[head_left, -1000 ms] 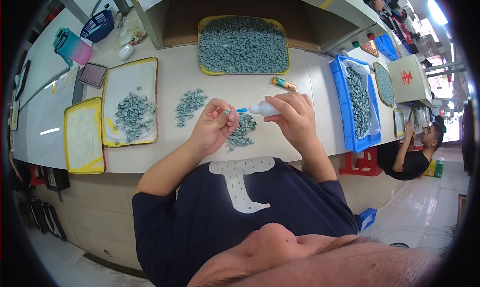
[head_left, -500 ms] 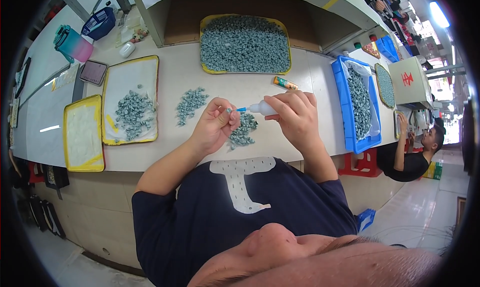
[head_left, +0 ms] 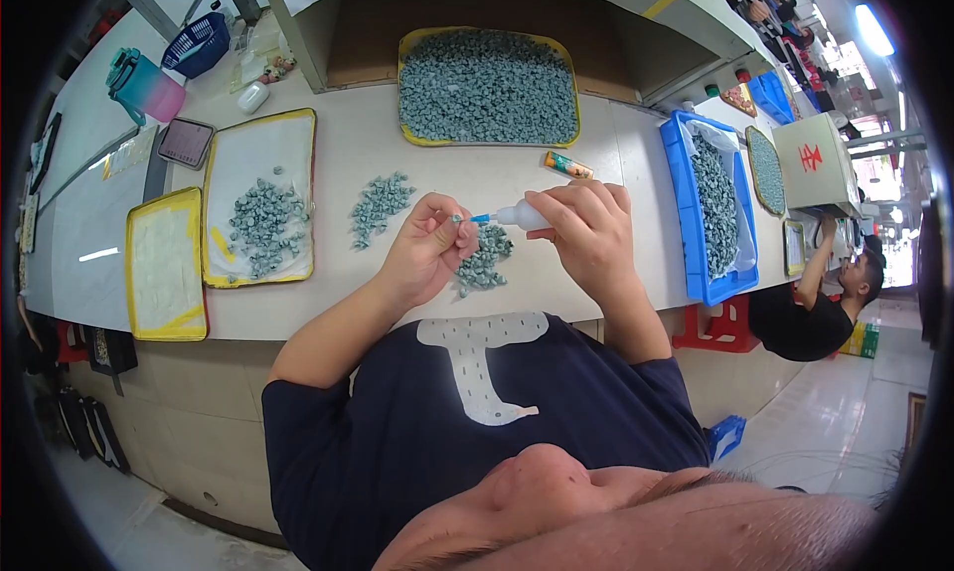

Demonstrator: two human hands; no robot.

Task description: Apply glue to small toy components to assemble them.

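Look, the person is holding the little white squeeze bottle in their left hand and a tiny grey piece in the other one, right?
Not quite. The head view shows the white squeeze bottle in the right hand, its blue tip pointing at the tiny grey piece pinched in the left hand. So the hands are swapped; the rest is right.
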